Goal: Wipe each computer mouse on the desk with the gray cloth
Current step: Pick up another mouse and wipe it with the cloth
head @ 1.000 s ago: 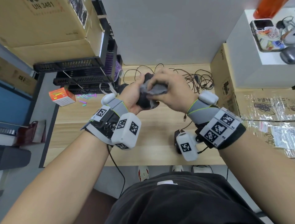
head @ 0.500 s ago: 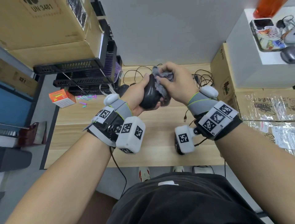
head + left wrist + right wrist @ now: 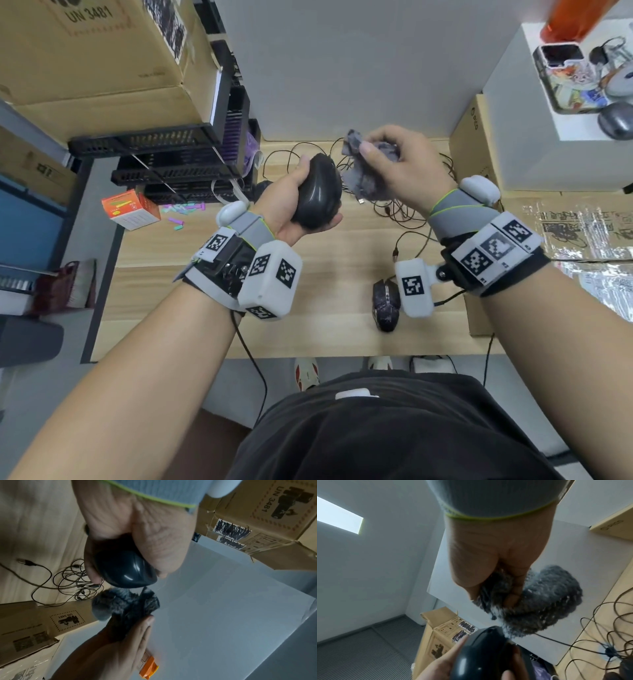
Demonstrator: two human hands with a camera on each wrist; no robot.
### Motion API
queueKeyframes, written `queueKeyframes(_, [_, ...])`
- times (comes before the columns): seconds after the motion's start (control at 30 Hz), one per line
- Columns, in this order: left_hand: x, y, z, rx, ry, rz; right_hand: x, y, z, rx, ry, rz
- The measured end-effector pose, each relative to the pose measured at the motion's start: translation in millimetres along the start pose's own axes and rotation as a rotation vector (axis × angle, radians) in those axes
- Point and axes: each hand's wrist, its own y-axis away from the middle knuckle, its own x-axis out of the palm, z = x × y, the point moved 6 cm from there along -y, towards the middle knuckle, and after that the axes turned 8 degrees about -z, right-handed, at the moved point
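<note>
Head view: left hand (image 3: 291, 209) holds black mouse (image 3: 317, 190) raised above the table (image 3: 325, 329); right hand (image 3: 407, 168) clutches gray cloth (image 3: 364, 178) beside it; second mouse (image 3: 385, 305) lies on table. Wrist views: cloth's edge meets the mouse

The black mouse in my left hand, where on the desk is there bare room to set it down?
Bare wood lies on the desk under your left hand, between the orange box and the patterned mouse. Another clear strip runs along the near edge. The back right is crowded with tangled cables, so keep the black mouse away from there.
</note>
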Motion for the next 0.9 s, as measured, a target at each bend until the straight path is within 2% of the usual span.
queueKeyframes(0.1, [9,-1,-1,0.007,-0.034,0.056,17,14,26,-0.048,-0.147,0.170])
queueKeyframes(0.17, [12,0,-3,0.016,-0.051,0.059,26,22,37,-0.186,-0.069,0.206])
queueKeyframes(0.2, [12,0,-3,0.026,-0.064,0.053,27,22,36,-0.206,-0.049,0.189])
queueKeyframes(0.33, [12,3,-1,0.080,-0.158,0.014,17,8,19,-0.079,0.006,0.003])
queueKeyframes(0.4, [14,3,0,0.093,-0.124,0.001,19,10,22,-0.116,-0.002,0.025])
queueKeyframes(0.47, [14,4,-3,0.074,-0.041,-0.005,28,18,32,-0.211,-0.022,0.112])
queueKeyframes(0.53, [10,5,-4,0.046,-0.028,-0.004,33,20,32,-0.236,-0.024,0.164])
queueKeyframes(0.63, [7,6,-4,0.073,-0.108,-0.001,25,9,17,-0.096,-0.029,0.048])
queueKeyframes(0.7, [8,7,-3,0.073,-0.095,0.004,21,10,17,-0.118,0.015,0.000])
queueKeyframes(0.8, [11,10,-4,0.055,-0.060,0.028,28,21,36,-0.284,0.007,0.069])
queueKeyframes(0.9, [9,10,-2,0.090,-0.132,0.032,26,14,28,-0.174,-0.015,0.092])
